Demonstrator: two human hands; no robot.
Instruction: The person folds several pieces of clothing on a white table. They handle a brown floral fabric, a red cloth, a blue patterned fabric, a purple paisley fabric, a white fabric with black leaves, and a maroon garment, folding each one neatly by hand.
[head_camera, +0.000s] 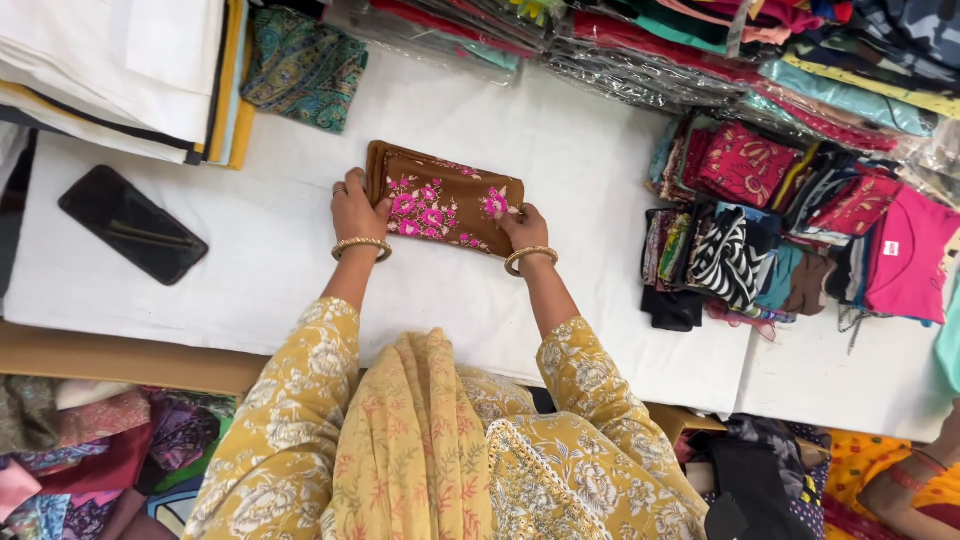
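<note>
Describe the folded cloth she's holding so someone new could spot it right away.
Start at the white table; near its middle, the left hand and right hand press a folded brown cloth. Unlike surrounding stacks, it lies alone, embroidered with pink flowers.

A dark phone (132, 223) lay flat on the white table (590, 150), well to one side. A folded teal paisley cloth (303, 66) sat near a stack of white and yellow fabric (130, 70). Across the table stood rows of folded garments (760, 220) — red, striped, pink — beside plastic-wrapped bundles (640, 70).
</note>
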